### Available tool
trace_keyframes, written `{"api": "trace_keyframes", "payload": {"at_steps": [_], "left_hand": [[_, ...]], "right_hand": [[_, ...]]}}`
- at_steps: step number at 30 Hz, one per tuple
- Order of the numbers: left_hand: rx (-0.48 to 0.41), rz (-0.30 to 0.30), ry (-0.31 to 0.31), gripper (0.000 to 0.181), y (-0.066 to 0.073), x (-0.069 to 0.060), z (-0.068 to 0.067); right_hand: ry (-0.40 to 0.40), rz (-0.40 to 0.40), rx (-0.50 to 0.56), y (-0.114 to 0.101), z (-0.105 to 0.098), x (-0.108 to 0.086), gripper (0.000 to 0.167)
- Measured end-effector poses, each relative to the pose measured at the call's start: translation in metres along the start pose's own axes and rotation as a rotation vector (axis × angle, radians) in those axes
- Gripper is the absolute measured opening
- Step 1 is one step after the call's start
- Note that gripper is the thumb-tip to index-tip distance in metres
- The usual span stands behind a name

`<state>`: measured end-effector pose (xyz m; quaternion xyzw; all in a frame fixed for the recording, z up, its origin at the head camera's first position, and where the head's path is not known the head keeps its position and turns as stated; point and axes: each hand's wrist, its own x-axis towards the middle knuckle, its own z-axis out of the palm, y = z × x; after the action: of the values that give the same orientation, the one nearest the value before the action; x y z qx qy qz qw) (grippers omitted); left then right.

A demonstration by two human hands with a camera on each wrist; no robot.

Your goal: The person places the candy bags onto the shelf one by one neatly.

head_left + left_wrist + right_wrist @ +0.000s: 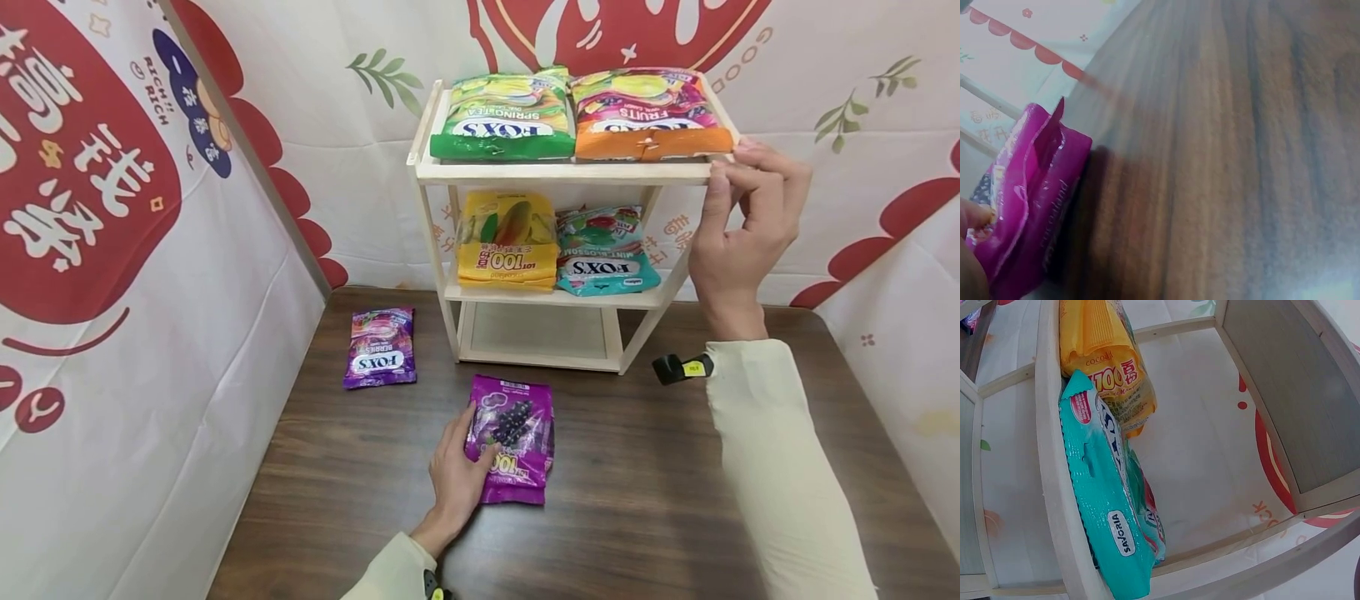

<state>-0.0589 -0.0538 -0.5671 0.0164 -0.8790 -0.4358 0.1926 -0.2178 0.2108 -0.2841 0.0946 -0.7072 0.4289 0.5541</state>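
Observation:
In the head view my left hand (457, 475) grips a purple candy bag (517, 429) with dark grapes printed on it, thumb on its face and fingers along its left side. The left wrist view shows the crimped end of this purple bag (1035, 200) close up, over the wood tabletop. My right hand (750, 217) holds the front right corner of a pale wooden shelf rack (570, 172), its fingers bent over the top board. On that board lie a green candy bag (504, 117) and an orange-and-magenta candy bag (651, 117).
On the middle shelf a yellow mango candy bag (507, 242) leans beside a teal mint candy bag (606, 254). A small purple berry candy bag (380, 348) lies on the brown table (615, 483), left of the rack. Printed white cloth (292, 125) walls the table in.

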Motion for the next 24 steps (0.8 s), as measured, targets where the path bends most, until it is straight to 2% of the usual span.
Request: {"api": "trace_keyframes", "payload": {"at_steps": [6, 9, 13, 20, 24], "left_hand": [[-0.069, -0.1, -0.02, 0.076, -0.0031, -0.0012, 0.0027], [-0.086, -0.111, -0.016, 0.074, -0.0034, -0.0018, 0.0036], [-0.114, -0.087, 0.004, 0.071, -0.0044, -0.002, 0.005], [-0.159, -0.048, 0.004, 0.067, -0.0083, 0.0011, 0.0024], [-0.155, 0.022, 0.026, 0.065, -0.0082, 0.0036, 0.0021]], "right_hand": [[0.005, 0.008, 0.004, -0.0013, -0.001, -0.0006, 0.027], [0.007, 0.009, 0.012, -0.0024, -0.0021, -0.0011, 0.026], [0.003, 0.01, 0.002, -0.0023, -0.0021, -0.0018, 0.025], [0.008, 0.012, 0.028, -0.0056, 0.0009, -0.0027, 0.025], [0.008, 0.022, 0.028, -0.007, 0.0011, -0.0016, 0.023]]}}
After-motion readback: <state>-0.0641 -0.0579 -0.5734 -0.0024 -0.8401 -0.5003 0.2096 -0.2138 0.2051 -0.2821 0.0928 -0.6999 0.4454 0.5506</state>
